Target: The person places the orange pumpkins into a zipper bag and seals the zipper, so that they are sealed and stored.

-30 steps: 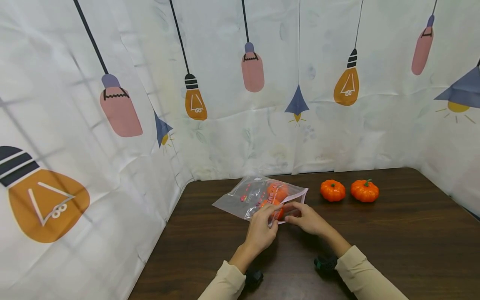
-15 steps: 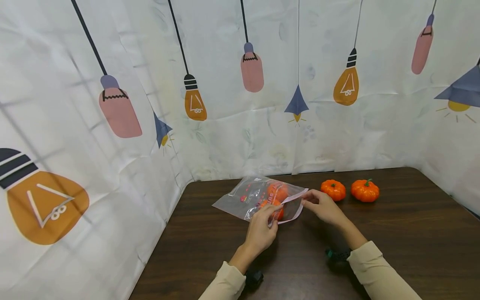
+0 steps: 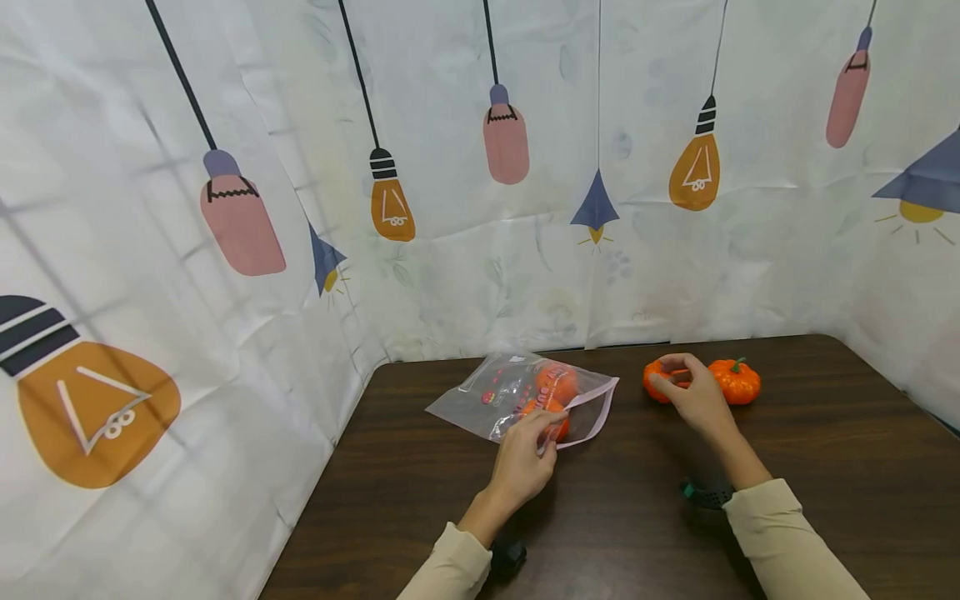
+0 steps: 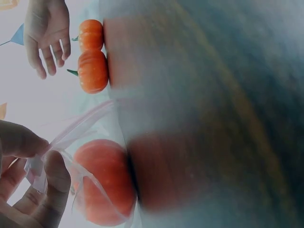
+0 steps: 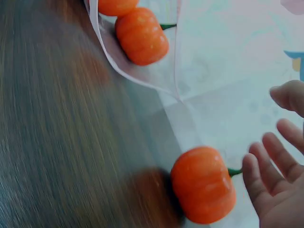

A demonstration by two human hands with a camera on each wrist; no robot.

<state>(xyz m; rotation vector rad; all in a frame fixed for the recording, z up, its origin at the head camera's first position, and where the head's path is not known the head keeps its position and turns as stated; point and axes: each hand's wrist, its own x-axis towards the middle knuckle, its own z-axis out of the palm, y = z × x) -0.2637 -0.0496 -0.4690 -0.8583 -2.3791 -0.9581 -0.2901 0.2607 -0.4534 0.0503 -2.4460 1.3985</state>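
Note:
A clear plastic bag [image 3: 461, 402] with a pale pink rim lies on the table, its mouth facing right. Inside it are two small orange pumpkins, the nearer one [image 4: 105, 183] close to the opening. My left hand [image 3: 519, 462] pinches the bag's rim between thumb and fingers. Above a loose pumpkin [image 5: 203, 185] at the back right hovers my right hand [image 3: 697, 402], fingers spread and slightly bent, holding nothing. Beside that one sits another loose pumpkin [image 3: 737, 383] with a green stem. In the head view the right hand partly covers the first loose pumpkin.
The dark wood table [image 3: 825, 467] ends at the back against a white curtain [image 3: 465, 275] printed with hanging lamps. A dark strapped device [image 3: 705, 496] is on the right wrist, and a black one [image 3: 508, 558] is at the left wrist.
My right hand has let go of the bag's rim and moved right to above the nearer loose pumpkin. The bag's mouth now gapes wider. The left hand stays in place.

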